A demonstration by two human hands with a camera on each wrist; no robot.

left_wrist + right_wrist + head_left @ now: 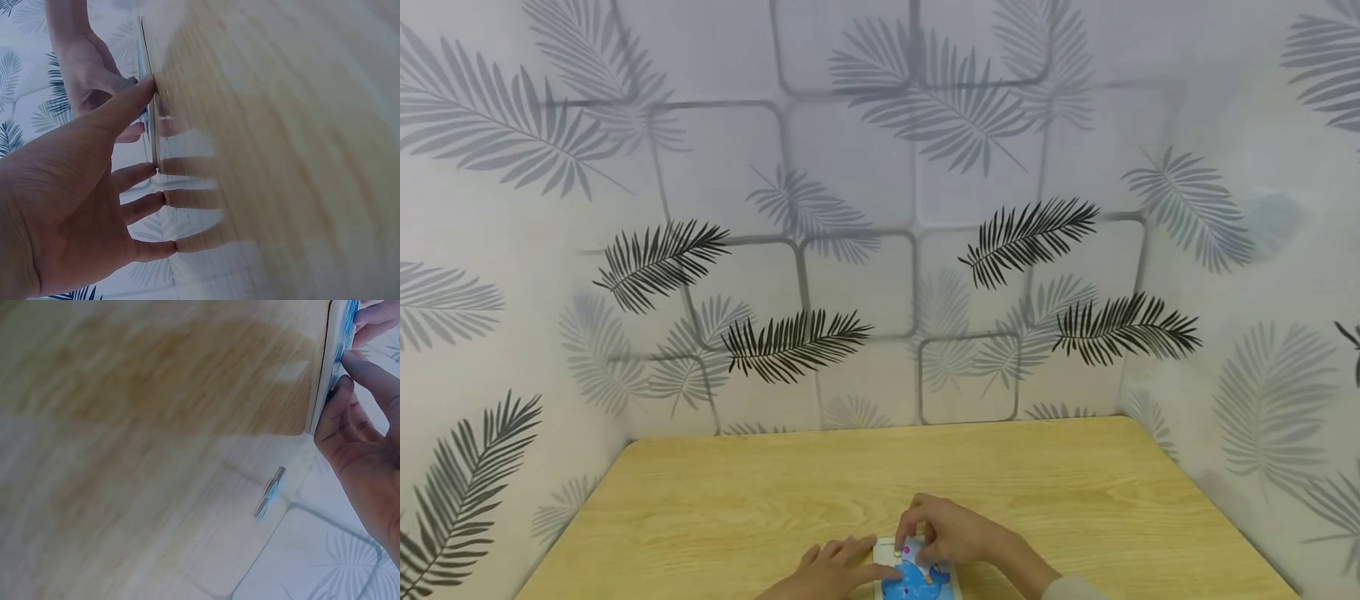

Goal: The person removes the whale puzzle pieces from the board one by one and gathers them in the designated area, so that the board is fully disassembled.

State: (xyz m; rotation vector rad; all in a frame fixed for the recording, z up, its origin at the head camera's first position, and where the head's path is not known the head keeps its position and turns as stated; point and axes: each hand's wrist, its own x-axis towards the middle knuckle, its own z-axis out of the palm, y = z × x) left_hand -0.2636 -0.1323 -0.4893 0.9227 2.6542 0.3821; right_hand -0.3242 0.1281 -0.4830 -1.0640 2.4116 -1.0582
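The picture board [913, 586] lies on the bench [775, 492]. At its left edge, the left hand [833, 570] is spread wide, thumb upon the board. Over its far part, the right hand [953, 533] bends its fingers; I cannot tell if they pinch something. Beyond the board, the bench extends to the wall [857, 287].

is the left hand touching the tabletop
Touching. In the left wrist view, the lower fingers of the left hand meet their own reflections in the tabletop, tip to tip.
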